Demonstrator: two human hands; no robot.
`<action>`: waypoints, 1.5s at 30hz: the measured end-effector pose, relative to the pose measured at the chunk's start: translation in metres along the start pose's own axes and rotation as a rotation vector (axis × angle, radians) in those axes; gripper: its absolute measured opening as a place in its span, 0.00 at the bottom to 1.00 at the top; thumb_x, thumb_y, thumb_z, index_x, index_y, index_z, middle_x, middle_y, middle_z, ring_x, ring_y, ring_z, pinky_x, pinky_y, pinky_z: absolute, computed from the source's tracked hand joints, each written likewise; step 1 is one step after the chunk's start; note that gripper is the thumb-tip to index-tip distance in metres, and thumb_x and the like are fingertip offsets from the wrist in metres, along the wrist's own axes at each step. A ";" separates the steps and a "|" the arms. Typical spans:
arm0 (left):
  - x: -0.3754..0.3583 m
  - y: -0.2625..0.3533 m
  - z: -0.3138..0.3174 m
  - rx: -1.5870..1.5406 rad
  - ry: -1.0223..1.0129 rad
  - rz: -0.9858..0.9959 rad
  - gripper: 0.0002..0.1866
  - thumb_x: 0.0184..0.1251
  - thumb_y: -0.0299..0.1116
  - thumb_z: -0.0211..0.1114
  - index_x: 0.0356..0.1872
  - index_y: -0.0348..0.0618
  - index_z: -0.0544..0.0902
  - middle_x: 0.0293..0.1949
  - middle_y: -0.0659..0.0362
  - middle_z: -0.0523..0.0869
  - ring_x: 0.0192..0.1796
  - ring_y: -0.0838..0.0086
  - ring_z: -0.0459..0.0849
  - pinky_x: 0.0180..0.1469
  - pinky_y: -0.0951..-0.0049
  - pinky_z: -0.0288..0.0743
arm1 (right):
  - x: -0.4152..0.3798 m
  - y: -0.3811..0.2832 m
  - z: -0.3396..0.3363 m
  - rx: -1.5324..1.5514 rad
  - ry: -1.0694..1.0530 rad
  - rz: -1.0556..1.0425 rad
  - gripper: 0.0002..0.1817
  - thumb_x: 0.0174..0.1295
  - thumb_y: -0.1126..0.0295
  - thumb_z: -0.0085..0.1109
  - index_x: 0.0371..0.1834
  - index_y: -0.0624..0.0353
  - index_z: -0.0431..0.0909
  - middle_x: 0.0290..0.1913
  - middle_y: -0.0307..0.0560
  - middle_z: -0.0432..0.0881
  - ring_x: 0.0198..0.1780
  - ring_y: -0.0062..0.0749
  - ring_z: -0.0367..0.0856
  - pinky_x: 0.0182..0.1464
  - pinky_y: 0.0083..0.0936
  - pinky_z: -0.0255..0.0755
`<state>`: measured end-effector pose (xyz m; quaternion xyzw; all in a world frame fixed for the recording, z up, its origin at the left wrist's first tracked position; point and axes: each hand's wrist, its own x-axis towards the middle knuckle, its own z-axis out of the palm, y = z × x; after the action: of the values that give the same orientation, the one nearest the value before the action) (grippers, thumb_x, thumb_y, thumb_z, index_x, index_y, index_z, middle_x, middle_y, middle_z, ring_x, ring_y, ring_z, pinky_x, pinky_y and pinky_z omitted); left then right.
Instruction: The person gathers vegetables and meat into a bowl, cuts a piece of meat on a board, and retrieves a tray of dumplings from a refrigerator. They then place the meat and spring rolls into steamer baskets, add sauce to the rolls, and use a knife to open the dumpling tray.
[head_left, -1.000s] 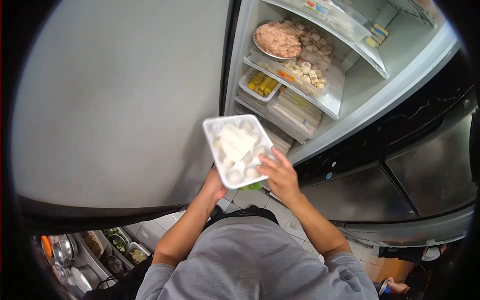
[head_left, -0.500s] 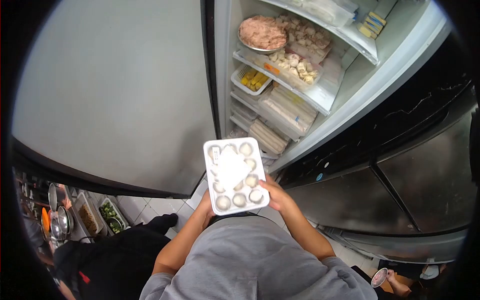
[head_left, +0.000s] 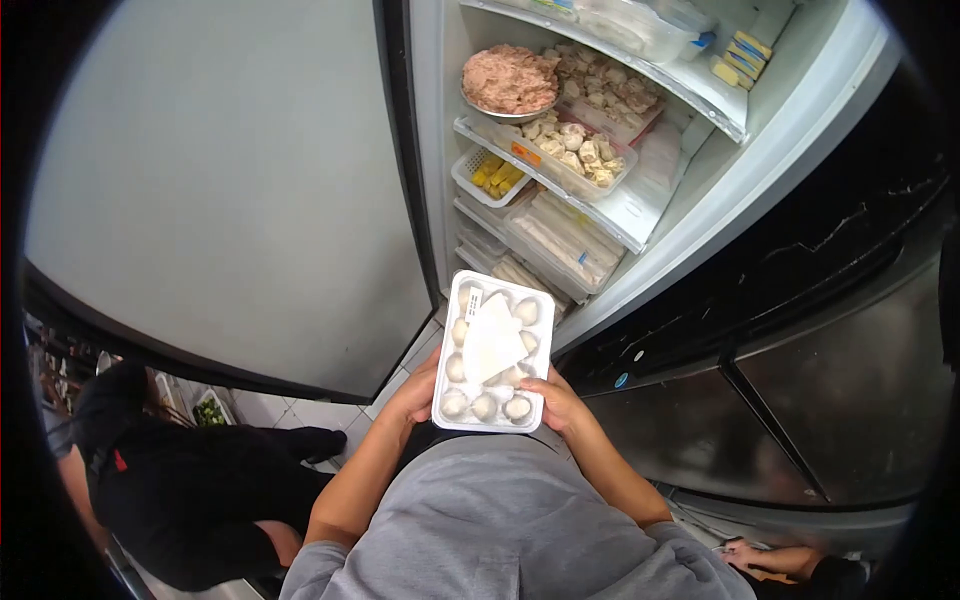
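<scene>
In front of my waist I hold a white plastic tray [head_left: 441,400] of round whitish balls [head_left: 484,406], each seated in its own cup. A pale, bright patch [head_left: 493,340] covers the balls in the middle, and a small printed label [head_left: 474,305] is stuck near the top left. My left hand [head_left: 420,390] grips the tray's left edge, its fingers partly hidden underneath. At the lower right edge, my right hand [head_left: 556,403] is closed on the tray with the thumb lying over the rim.
An open refrigerator stands ahead, its grey door [head_left: 230,190] on the left. A bowl of pink minced meat [head_left: 510,80], a bin of dumplings [head_left: 585,155] and a basket of yellow pieces [head_left: 495,178] fill its shelves. A person in black [head_left: 200,480] bends at left; another person's arm [head_left: 775,558] shows lower right.
The tray has shifted slightly right in view and is more upright, still in both hands. The person in black at left has moved, covering most of the pans and containers there.
</scene>
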<state>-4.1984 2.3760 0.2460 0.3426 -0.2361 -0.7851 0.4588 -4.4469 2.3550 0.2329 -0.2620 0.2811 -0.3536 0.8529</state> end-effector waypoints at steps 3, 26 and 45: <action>0.010 -0.021 -0.011 -0.075 0.072 -0.010 0.33 0.75 0.34 0.57 0.76 0.42 0.54 0.67 0.45 0.72 0.61 0.60 0.81 0.57 0.62 0.83 | -0.008 -0.004 0.010 -0.139 0.094 -0.031 0.43 0.60 0.76 0.62 0.77 0.59 0.50 0.69 0.56 0.66 0.68 0.44 0.71 0.66 0.39 0.72; -0.134 0.011 -0.042 -0.266 0.380 0.425 0.31 0.78 0.35 0.54 0.78 0.50 0.55 0.70 0.52 0.69 0.67 0.70 0.75 0.63 0.70 0.77 | 0.147 -0.052 0.167 -0.895 -0.023 -0.310 0.13 0.73 0.66 0.53 0.56 0.59 0.77 0.51 0.43 0.81 0.49 0.26 0.79 0.45 0.20 0.71; -0.183 -0.114 0.105 -0.892 1.039 0.932 0.23 0.79 0.37 0.52 0.68 0.33 0.69 0.60 0.46 0.80 0.56 0.62 0.85 0.57 0.62 0.83 | 0.196 0.103 0.481 -3.079 -1.318 -0.667 0.25 0.60 0.55 0.64 0.59 0.52 0.81 0.60 0.44 0.83 0.62 0.41 0.80 0.60 0.57 0.68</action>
<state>-4.2786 2.5969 0.2955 0.3148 0.2218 -0.2760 0.8807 -3.9639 2.3902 0.4479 0.9156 0.0993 -0.2344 0.3111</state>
